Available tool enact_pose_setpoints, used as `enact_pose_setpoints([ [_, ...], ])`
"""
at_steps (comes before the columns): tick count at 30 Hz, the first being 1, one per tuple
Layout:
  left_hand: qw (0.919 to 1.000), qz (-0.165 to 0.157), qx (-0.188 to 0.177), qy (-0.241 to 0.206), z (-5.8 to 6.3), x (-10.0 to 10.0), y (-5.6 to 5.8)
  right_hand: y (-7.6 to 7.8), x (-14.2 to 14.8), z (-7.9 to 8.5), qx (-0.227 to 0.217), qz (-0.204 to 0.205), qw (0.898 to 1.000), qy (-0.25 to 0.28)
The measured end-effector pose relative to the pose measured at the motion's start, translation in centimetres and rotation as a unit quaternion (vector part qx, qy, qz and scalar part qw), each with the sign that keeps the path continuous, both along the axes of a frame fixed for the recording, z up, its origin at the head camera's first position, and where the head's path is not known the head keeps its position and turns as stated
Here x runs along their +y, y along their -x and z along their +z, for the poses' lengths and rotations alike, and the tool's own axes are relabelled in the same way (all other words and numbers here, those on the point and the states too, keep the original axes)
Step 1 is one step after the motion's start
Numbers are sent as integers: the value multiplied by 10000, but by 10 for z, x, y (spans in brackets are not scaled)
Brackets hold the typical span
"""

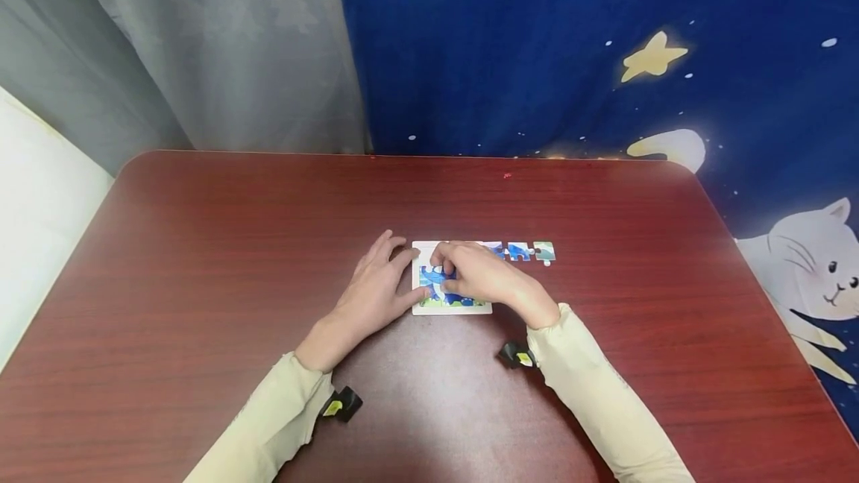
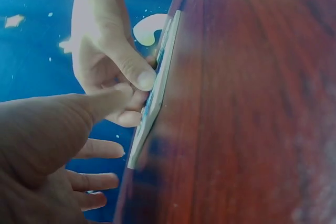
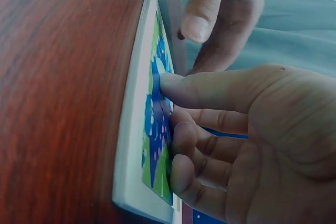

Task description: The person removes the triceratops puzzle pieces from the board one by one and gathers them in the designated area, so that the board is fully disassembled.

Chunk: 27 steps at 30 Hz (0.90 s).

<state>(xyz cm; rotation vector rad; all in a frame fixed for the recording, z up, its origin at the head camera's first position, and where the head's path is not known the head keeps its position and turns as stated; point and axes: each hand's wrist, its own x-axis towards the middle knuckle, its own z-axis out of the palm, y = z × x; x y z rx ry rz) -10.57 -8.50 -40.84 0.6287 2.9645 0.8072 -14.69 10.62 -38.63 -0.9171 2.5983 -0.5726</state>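
A small jigsaw puzzle lies in a white-framed tray (image 1: 419, 310), its picture blue and green. Over it is my right hand (image 1: 479, 274), with bent fingers and the thumb down at the picture; it seems to pinch a puzzle piece, mostly hidden by the fingers. In the right wrist view the right thumb (image 3: 176, 85) meets the blue part of the puzzle (image 3: 157, 114). My left hand (image 1: 376, 289) is spread at the tray's left side, its thumb reaching over the edge and its fingers fairly straight.
Loose puzzle pieces lie in a row right of the tray, among them a blue one (image 1: 518, 251) and a green one (image 1: 545, 250). A tiny red bit (image 1: 507, 176) is near the far edge of the brown table (image 1: 268, 207). Curtains hang behind.
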Motion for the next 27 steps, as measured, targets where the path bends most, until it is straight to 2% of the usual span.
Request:
enact_pose_setpoints([
  [5,9982,36,-593,-126,-6,-3,4,2,1,-1,-25,26,10000,59],
  [10,9960,-124,-882,38,-10,-6,4,2,0,-2,-35,46,10000,20],
  [27,9946,-104,-986,309,-9,-7,3,3,3,-2,-129,143,9996,190],
])
